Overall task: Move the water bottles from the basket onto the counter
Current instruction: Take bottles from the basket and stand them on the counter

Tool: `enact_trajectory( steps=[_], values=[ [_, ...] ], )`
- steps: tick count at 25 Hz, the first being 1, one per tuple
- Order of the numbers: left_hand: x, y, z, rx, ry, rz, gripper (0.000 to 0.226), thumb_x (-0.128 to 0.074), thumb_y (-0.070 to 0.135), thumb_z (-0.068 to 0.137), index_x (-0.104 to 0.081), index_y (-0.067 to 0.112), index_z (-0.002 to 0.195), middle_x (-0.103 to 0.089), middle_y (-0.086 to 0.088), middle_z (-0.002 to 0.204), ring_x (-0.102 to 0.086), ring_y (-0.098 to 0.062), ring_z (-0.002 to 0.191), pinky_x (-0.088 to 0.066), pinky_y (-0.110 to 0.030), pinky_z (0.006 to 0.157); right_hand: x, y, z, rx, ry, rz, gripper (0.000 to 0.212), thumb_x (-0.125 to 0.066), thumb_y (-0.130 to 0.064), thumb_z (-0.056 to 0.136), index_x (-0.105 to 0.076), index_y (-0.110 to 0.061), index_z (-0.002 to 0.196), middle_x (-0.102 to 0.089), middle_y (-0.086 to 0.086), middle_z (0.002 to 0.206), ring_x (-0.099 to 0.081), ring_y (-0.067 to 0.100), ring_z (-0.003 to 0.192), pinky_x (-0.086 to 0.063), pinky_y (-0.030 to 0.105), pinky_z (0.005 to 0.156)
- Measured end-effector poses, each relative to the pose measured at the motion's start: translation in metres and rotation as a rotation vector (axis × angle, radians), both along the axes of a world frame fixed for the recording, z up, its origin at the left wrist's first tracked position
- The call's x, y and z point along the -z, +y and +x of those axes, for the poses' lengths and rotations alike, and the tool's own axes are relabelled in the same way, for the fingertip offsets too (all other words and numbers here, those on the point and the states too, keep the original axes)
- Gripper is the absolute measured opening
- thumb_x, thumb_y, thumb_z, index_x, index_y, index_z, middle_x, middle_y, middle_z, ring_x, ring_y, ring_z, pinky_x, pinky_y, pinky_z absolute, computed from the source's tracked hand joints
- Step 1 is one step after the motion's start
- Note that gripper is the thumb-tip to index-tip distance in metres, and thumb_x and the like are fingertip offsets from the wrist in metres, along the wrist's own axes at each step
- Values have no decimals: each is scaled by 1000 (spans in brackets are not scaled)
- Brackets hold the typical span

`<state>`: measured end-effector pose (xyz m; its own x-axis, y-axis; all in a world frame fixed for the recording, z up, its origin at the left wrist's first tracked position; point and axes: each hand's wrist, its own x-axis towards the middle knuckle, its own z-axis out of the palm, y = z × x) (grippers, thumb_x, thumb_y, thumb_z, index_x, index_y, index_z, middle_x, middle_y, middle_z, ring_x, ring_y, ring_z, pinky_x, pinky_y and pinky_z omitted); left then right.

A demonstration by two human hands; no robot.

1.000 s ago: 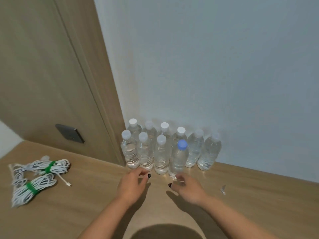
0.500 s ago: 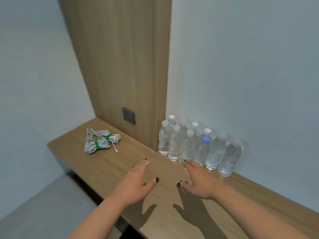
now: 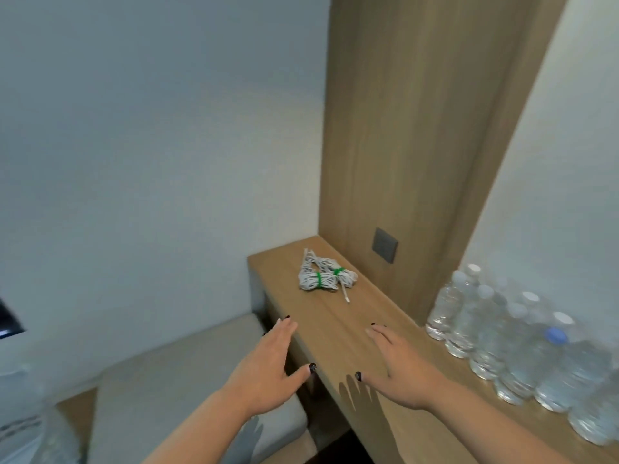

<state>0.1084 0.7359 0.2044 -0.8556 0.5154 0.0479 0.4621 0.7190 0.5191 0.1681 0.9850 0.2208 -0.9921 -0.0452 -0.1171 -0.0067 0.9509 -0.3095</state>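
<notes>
Several clear water bottles (image 3: 495, 333) with white caps stand in two rows on the wooden counter (image 3: 338, 326) against the right wall; one bottle (image 3: 552, 366) has a blue cap. My left hand (image 3: 271, 366) hovers flat and empty over the counter's front edge. My right hand (image 3: 398, 366) is spread, empty, above the counter, left of the bottles and apart from them. At the bottom left, blurred clear plastic that may be bottles (image 3: 26, 413) shows; no basket is clearly visible.
A bundle of white cable (image 3: 325, 276) with green ties lies at the counter's far end. A wooden panel (image 3: 415, 128) with a grey wall plate (image 3: 385, 244) rises behind it. A beige cushioned seat (image 3: 174, 380) sits below, left of the counter.
The view has swung left, shifting the bottles to the right edge. Both hands drew back from the bottles; the left now hangs over the counter's front edge.
</notes>
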Motion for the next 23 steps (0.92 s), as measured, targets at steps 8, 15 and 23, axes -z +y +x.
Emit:
enact_trajectory(
  steps=[8,15,23],
  values=[
    [16,-198,-2,-201,-33,-41,78,-44,56,93,-6,27,155,0,11,163,2,-5,149,-7,-24,119,4,-195,-57,-166,-40,-111,84,-55,-52,90,-12,-22,155,-6,-7,163,-6,12,150,-14,31,121],
    [42,-360,-4,-375,-84,-66,78,-46,54,94,-8,24,155,-1,9,163,2,-8,149,-8,-25,118,27,-367,-92,-337,-87,-104,80,-53,-46,94,-12,-17,155,-6,-1,163,-5,15,150,-11,27,118],
    [75,-480,-5,-662,-191,-9,73,-49,43,96,-12,20,154,-6,5,163,-1,-11,150,-6,-26,118,59,-504,-146,-578,-204,-93,77,-54,-45,92,-16,-17,154,-6,2,163,-9,20,150,-17,37,121]
  ],
)
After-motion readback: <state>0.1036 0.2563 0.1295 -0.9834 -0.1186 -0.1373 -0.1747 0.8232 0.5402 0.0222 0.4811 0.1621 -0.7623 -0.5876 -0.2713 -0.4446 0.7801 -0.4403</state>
